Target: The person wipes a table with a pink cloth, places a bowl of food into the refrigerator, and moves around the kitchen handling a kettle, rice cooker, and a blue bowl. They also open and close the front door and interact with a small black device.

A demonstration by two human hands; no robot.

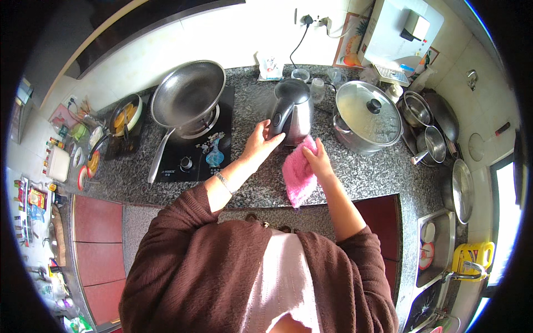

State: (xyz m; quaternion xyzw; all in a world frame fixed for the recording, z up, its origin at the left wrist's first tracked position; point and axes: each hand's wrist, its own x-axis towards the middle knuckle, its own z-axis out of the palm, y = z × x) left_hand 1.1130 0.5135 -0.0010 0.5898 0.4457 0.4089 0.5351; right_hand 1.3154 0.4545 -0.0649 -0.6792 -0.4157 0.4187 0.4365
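An electric kettle [300,120] with a steel body and black lid and handle stands upright on the speckled stone counter [250,183] in front of me. My left hand [265,143] is at the lower part of its handle, fingers partly spread; whether it grips the handle is hard to tell. My right hand [318,160] holds a pink cloth [299,177], whose top edge meets the kettle's lower front. The rest of the cloth hangs down towards the counter's front edge.
A wok [189,93] sits on the gas hob [195,162] at left, its handle towards me. A lidded steel pot [368,116] stands right of the kettle. Behind are a white packet [270,66] and glass jars [317,89]. Pans and a sink [435,249] lie far right.
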